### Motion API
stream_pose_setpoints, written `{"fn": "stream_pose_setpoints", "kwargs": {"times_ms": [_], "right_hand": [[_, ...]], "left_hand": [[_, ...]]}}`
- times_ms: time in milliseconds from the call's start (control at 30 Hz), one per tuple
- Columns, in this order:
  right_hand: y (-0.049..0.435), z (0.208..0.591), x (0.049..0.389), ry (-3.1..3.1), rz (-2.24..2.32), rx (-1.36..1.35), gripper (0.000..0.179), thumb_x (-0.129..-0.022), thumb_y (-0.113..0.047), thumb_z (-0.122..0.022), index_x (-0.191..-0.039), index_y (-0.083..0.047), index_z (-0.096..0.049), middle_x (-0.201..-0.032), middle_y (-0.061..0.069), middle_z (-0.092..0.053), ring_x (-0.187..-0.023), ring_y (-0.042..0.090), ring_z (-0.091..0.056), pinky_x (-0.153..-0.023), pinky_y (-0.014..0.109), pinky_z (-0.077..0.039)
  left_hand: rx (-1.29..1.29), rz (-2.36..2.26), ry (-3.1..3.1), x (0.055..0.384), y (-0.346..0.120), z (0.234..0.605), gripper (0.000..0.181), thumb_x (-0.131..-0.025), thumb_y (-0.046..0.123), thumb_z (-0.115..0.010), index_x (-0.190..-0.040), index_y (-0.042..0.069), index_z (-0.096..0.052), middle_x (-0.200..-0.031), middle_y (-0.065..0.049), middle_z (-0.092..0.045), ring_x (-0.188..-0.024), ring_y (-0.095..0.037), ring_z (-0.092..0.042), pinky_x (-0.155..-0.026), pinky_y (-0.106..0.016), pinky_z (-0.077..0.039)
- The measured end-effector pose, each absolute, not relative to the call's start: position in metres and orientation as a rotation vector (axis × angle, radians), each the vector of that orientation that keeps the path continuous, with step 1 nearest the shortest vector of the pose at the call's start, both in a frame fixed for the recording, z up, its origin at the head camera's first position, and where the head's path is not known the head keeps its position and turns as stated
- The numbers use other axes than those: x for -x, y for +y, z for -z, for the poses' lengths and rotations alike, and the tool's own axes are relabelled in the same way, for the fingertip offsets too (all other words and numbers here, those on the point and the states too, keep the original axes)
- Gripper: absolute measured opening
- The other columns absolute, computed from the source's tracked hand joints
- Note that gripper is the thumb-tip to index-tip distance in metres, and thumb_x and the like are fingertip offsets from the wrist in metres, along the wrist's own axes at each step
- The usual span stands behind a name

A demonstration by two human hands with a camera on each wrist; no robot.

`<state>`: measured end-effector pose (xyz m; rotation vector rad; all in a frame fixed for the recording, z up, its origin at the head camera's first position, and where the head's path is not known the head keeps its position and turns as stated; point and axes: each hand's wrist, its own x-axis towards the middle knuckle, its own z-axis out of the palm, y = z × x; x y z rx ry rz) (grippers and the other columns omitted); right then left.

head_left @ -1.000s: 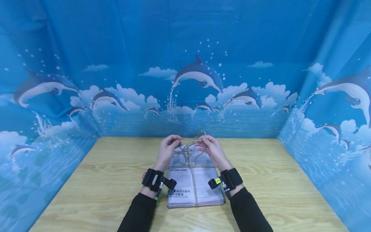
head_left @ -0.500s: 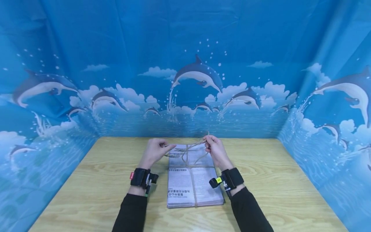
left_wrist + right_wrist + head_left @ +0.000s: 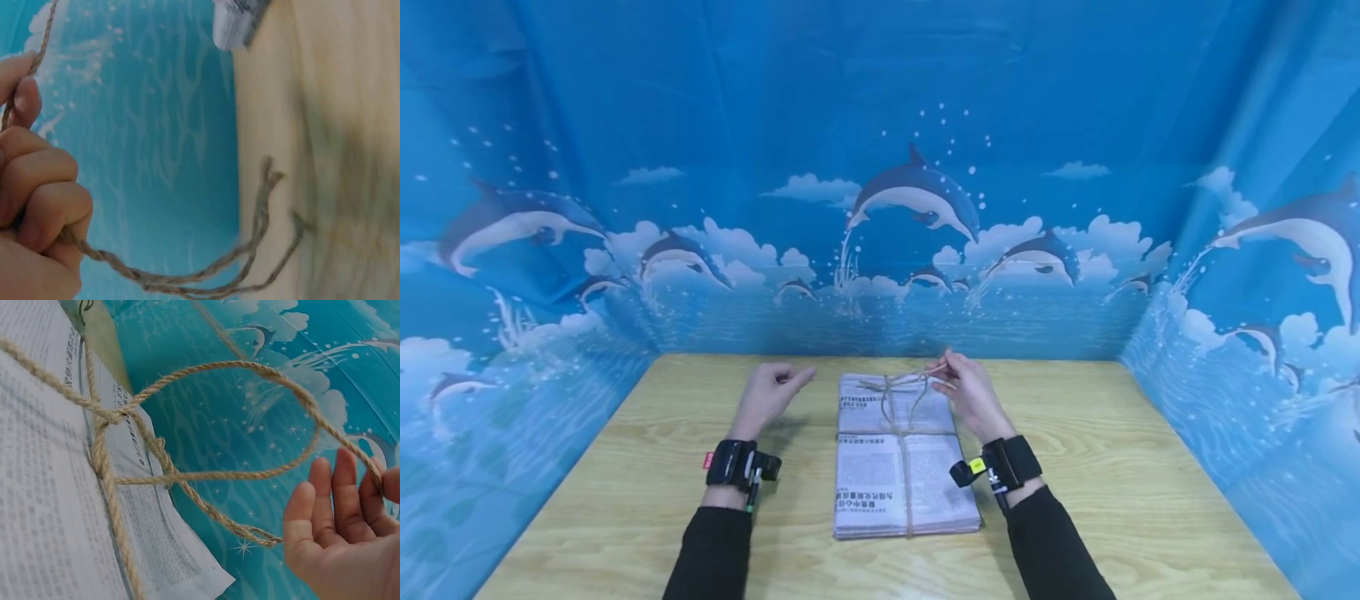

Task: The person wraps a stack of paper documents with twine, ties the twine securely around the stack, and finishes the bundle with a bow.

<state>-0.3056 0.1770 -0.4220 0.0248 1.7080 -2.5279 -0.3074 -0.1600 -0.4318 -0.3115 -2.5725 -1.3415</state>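
A stack of folded newspapers [image 3: 865, 471] lies on the table, crossed by brown twine [image 3: 907, 487]. Near its far edge the twine forms a loop, seen large in the right wrist view as a twine loop [image 3: 206, 367] beside a knot. My right hand [image 3: 972, 396] is over the stack's far right corner, pinching a strand between thumb and forefinger; the other fingers are spread. Left of the stack, my left hand [image 3: 767, 400] grips twine. In the left wrist view its thumb and forefinger pinch one strand, while loose twine ends [image 3: 206, 275] hang from the curled fingers.
The wooden table [image 3: 655, 483] reaches back to a blue curtain [image 3: 737, 167] printed with dolphins, which also encloses both sides. Black wrist straps with small cameras, including the left strap [image 3: 730, 463], sit on both wrists.
My left hand has moved left, away from the stack. The tangle of twine between the hands has drawn out into a smaller loop. The right hand has shifted slightly right, still pinching its strand.
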Motion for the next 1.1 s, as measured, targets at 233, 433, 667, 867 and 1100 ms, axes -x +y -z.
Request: {"fn": "stream_pose_setpoints", "kwargs": {"times_ms": [233,433,667,867,1100], "right_hand": [[0.209,0.421,0.307,1.245,2.781,-0.181,0.034,-0.107,-0.030,-0.037,-0.082,-0.013,-0.051,-0.066,-0.004,-0.050,-0.068,0.011,-0.056,-0.078,0.025,-0.051],[0.244,0.425,0.312,1.139,2.838,-0.245,0.030,-0.107,-0.033,-0.034,-0.088,-0.014,-0.047,-0.061,-0.006,-0.033,-0.052,0.008,-0.030,-0.055,0.020,-0.029],[0.271,0.436,0.316,1.234,2.727,-0.205,0.025,-0.107,-0.030,-0.034,-0.095,-0.013,-0.047,-0.065,-0.006,-0.036,-0.056,0.009,-0.028,-0.056,0.022,-0.028],[0.286,0.439,0.314,1.311,2.673,-0.251,0.030,-0.107,-0.030,-0.034,-0.092,-0.013,-0.053,-0.067,-0.006,-0.039,-0.058,0.009,-0.031,-0.058,0.022,-0.029],[0.299,0.444,0.314,1.518,2.622,-0.405,0.029,-0.108,-0.026,-0.034,-0.126,-0.009,-0.049,-0.077,-0.005,-0.046,-0.066,0.008,-0.040,-0.060,0.020,-0.034]], "left_hand": [[0.302,1.289,-2.671,0.306,-0.184,0.441,0.055,-0.093,0.048,-0.063,-0.057,0.012,-0.041,-0.050,0.005,-0.029,-0.045,-0.014,-0.031,-0.051,-0.028,-0.031],[0.270,1.254,-2.780,0.306,-0.203,0.448,0.055,-0.094,0.047,-0.062,-0.055,0.013,-0.042,-0.050,0.006,-0.030,-0.045,-0.014,-0.030,-0.049,-0.029,-0.033],[0.146,1.191,-2.905,0.307,-0.230,0.458,0.052,-0.095,0.037,-0.063,-0.053,0.014,-0.042,-0.057,0.003,-0.034,-0.046,-0.015,-0.031,-0.052,-0.030,-0.033],[-0.020,1.142,-3.015,0.304,-0.246,0.465,0.051,-0.093,0.034,-0.064,-0.051,0.015,-0.044,-0.050,0.005,-0.032,-0.045,-0.013,-0.031,-0.048,-0.029,-0.032],[-0.081,1.089,-3.055,0.305,-0.248,0.470,0.049,-0.096,0.040,-0.059,-0.055,0.016,-0.045,-0.051,0.006,-0.034,-0.047,-0.014,-0.035,-0.048,-0.030,-0.033]]}}
